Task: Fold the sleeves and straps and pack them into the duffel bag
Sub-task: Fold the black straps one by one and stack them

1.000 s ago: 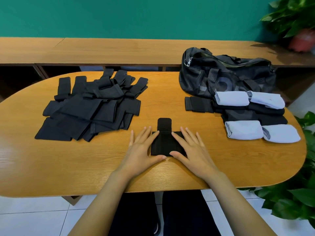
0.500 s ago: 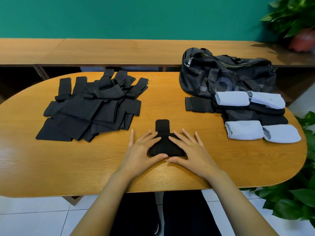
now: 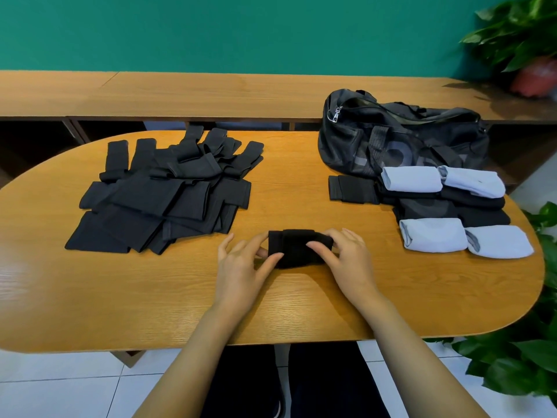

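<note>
Centre: my left hand (image 3: 241,263) and right hand (image 3: 346,260) grip opposite ends of a small folded black elastic strap (image 3: 294,245), fingers and thumbs curled onto it, near the front edge of the oval wooden table (image 3: 180,297). Left: pile of flat black fabric sleeves (image 3: 162,200). Right: black mesh duffel bag (image 3: 401,140), with rolled pale-blue sleeves (image 3: 431,239) just before it.

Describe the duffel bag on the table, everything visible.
The duffel bag is black, of soft woven-looking fabric, and lies slumped at the far right end of the table. Large dull grey lettering runs across its near face, a webbing strap crosses it, and a metal zip pull hangs at its upper left corner. Folded black pieces and pale blue rolls lie against its front. Whether the zip is open cannot be told.
</note>
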Demonstrator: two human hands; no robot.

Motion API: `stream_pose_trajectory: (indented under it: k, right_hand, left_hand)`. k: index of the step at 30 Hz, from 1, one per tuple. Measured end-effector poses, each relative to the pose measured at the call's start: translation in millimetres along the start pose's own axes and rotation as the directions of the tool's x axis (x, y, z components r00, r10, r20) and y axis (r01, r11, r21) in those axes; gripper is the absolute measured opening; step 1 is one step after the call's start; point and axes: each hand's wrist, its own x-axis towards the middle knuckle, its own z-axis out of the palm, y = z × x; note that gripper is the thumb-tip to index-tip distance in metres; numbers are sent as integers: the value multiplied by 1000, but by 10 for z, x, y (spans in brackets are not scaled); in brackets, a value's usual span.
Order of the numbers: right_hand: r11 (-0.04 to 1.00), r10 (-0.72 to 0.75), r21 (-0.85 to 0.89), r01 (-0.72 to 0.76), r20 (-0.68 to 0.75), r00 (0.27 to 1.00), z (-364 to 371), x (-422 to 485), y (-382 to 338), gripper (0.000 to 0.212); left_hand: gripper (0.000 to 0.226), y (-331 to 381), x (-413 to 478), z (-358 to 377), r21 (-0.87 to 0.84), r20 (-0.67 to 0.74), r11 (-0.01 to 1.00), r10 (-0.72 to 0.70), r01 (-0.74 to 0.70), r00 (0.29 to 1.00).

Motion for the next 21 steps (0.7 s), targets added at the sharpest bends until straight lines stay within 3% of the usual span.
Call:
stream_pose_trajectory:
  k: [6,9,13,15,21]
  right_hand:
    - [994,112,-16,-111,49,993,83,103,-84,54]
    - [994,63,-94,-57,64,996,107,77,-59,55]
    - [994,67,-94,-60,75,995,93,-5,-32,55]
    - [994,56,-97,-49,70,996,80,-56,-40,56]
    - [977,-100,-165,131,183,978,103,-181,-111,52]
  left_hand:
    - [63,61,-2,45,38,2,987,-154,154,988]
    - [60,21,-8,24,58,32,994,-90,88,995]
    - [71,-74,23,-36,-5,328,1000,28,-28,944]
    - [71,-119,35,-30,37,402,998,29,-48,915]
    - [63,-95,127,20,174,324,985,-53,-4,944]
